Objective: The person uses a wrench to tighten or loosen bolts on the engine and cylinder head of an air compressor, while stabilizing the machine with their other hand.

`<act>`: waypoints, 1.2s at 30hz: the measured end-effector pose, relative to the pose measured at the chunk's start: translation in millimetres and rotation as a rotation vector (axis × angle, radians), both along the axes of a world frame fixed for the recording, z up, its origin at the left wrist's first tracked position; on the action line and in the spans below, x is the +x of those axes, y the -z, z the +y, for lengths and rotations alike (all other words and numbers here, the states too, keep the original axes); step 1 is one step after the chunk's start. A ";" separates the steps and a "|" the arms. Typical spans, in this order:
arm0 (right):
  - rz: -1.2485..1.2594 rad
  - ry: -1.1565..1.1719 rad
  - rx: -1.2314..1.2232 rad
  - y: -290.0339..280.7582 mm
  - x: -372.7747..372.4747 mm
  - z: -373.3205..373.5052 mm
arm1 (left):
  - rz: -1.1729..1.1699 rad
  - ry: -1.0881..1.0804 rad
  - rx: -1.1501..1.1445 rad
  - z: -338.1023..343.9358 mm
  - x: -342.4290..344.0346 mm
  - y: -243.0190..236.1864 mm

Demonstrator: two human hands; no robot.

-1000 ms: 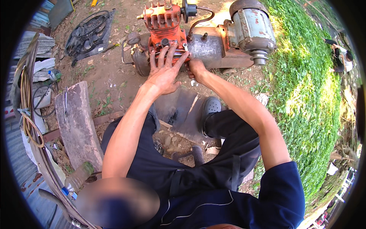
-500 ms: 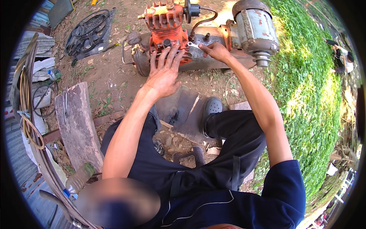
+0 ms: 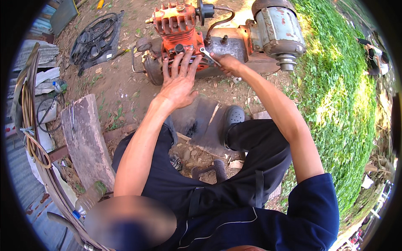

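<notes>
My left hand lies on the lower front of the orange compressor pump, fingers spread over it beside a dark round fitting. My right hand grips a silver wrench, whose ring end sits at the pump's right side near the bent pipe. The pump is mounted on a worn metal tank, with a grey rusty electric motor at the right end and a small gauge at the left.
Black coiled hoses lie on dirt at upper left. A weathered board, plastic bottle, corrugated sheets and hanging cables are to the left. Grass runs along the right, where another person crouches.
My right hand rose from low on the pump's side, bringing the wrench into view, then shifted slightly left and down as the wrench turned to a steeper slant. My left hand stays on the pump.
</notes>
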State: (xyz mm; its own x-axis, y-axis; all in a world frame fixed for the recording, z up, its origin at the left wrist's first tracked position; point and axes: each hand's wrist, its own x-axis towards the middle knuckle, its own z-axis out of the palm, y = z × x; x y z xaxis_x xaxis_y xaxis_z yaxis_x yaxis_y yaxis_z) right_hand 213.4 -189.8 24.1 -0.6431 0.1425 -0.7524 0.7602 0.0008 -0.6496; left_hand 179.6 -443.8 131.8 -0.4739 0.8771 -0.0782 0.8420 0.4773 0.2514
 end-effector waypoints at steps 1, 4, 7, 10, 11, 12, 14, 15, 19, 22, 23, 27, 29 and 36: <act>0.025 0.150 -0.042 6.5 3.7 -12.1 | 0.000 -0.001 -0.005 2.1 0.6 -0.1; 0.198 0.460 -0.189 3.0 5.9 -65.5 | 0.010 -0.012 -0.016 2.8 0.5 0.6; 0.317 0.533 -0.021 8.8 8.1 -78.8 | 0.015 0.008 -0.013 5.0 -0.8 -0.4; 0.329 0.371 0.151 -1.5 15.0 -66.0 | 0.002 0.013 -0.008 -0.6 -3.3 -0.4; 0.344 0.348 0.197 -4.5 18.6 -55.9 | -0.005 0.022 0.002 0.1 -3.4 -0.7; 0.393 0.298 0.185 -7.2 19.2 -49.6 | -0.010 0.026 0.008 -1.0 -4.5 -1.1; 0.486 0.193 0.160 -14.8 19.6 -41.4 | -0.007 0.033 0.006 -2.2 -4.9 -1.2; 0.435 0.193 0.211 -19.8 19.1 -39.3 | -0.008 0.034 0.004 -3.3 -4.5 -1.0; 0.355 -0.086 0.625 -28.9 2.3 -8.1 | -0.026 0.031 -0.010 0.5 -3.8 -4.5; 0.311 -0.242 0.646 -38.8 -2.5 2.9 | -0.024 0.024 -0.023 -3.5 -5.5 -2.6; 0.304 -0.230 0.650 -37.9 -5.3 5.7 | -0.019 0.024 -0.024 -2.9 -5.6 -2.2; 0.241 -0.274 0.531 -30.9 -13.5 16.0 | -0.019 0.007 -0.057 -1.4 -3.3 -4.2; 0.214 -0.309 0.474 -27.8 -22.6 28.5 | -0.017 0.014 -0.053 0.1 -3.6 -5.2; 0.170 -0.376 0.449 -21.4 -29.5 40.0 | -0.030 0.019 -0.030 -0.5 -2.8 -4.4</act>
State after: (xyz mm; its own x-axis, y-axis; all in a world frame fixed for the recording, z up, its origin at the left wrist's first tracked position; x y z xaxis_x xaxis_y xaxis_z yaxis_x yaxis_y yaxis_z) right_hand 183.8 -149.8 45.5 -0.8165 0.1623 -0.5540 0.5408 0.5509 -0.6357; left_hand 176.9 -444.3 136.2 -0.4539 0.8831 -0.1186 0.8433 0.4688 0.2629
